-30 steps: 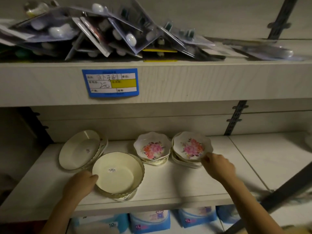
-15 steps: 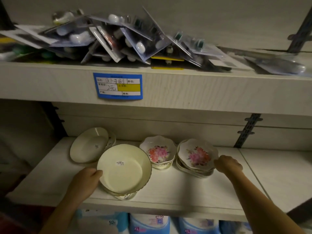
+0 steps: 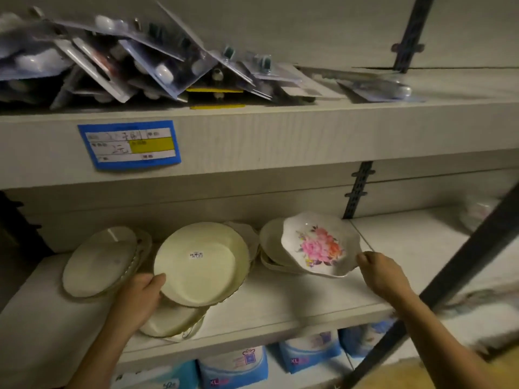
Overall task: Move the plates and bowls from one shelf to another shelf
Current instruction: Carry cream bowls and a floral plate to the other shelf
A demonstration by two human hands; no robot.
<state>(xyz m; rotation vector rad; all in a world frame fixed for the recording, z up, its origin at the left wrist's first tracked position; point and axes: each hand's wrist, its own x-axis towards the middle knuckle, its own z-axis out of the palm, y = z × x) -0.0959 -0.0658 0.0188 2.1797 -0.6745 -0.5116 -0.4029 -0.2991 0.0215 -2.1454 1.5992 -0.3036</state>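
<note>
The cream bowl (image 3: 200, 262) is now lifted, tilted, above the shelf (image 3: 280, 301), its rim held in the grip of the left hand (image 3: 137, 293). The flowered plate (image 3: 320, 244) has risen too, its edge pinched in the grip of the right hand (image 3: 384, 276). The middle flowered dish is now hidden behind the bowl.

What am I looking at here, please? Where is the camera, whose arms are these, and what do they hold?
There is no machine: these are a person's two bare hands. The picture comes from a camera worn on the person's head, looking forward and down. The left hand grips the rim of a plain cream dish, tilted above another cream dish on the pale shelf. The right hand holds the edge of a flowered dish, raised over a stack of dishes. More cream plates lie at the left. The shelf above holds blister packs and bears a blue price label.
</note>
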